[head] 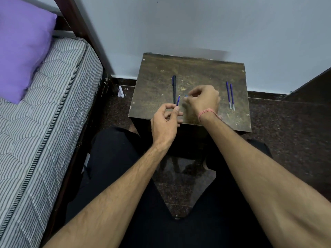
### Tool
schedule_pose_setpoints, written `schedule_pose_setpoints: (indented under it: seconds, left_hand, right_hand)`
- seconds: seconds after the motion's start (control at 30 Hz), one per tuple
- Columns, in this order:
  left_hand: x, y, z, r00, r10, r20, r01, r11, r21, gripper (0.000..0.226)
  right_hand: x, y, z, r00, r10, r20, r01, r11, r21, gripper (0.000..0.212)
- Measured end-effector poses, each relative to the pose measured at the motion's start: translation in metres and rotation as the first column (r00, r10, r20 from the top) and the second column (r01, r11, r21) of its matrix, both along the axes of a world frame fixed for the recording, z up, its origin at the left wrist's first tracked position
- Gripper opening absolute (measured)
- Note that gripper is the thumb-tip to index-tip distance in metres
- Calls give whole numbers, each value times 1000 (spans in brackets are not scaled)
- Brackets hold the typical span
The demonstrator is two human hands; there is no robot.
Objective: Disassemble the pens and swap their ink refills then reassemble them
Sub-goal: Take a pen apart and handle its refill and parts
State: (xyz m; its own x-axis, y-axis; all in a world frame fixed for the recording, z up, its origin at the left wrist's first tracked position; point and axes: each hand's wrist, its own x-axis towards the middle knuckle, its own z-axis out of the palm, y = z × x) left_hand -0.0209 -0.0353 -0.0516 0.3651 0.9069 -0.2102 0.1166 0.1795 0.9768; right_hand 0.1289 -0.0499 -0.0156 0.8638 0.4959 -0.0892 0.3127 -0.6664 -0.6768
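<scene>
My scuffed dark-brown table carries a black pen and two blue refills; beside it, a grey-and-white striped mattress under a purple pillow.

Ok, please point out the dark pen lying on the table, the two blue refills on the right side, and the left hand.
dark pen (174, 90), head view, middle of its barrel.
two blue refills (228, 94), head view, middle of the left one.
left hand (163, 124), head view, back of the hand.
</scene>
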Motion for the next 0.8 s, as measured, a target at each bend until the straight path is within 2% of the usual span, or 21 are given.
schedule_pose_setpoints:
  seconds: [0.13,0.23,0.3,0.4,0.6,0.8]
  left_hand:
    - [1,-6,6,999,-12,-51,12,1000,8,5]
    - [0,-14,6,996,-27,-81,28,1000,9,8]
    - [-2,-18,6,995,-35,-89,36,999,5,10]
    - [-5,-24,8,996,-50,-79,50,999,6,7]
    - [-9,-30,13,995,-57,-76,60,998,34,3]
    - [-12,-32,13,994,-65,-93,67,998,10,9]
  right_hand:
    - [-9,-16,6,971,60,-232,-2,970,244,6]
    - [-21,-29,9,916,120,-383,-8,959,282,17]
    - [-27,-38,9,882,138,-451,8,952,307,13]
    - [-34,-50,9,863,161,-479,0,948,318,3]
    - [-36,-55,18,831,137,-539,31,956,290,2]
    - [-29,-50,21,830,119,-545,77,943,324,4]
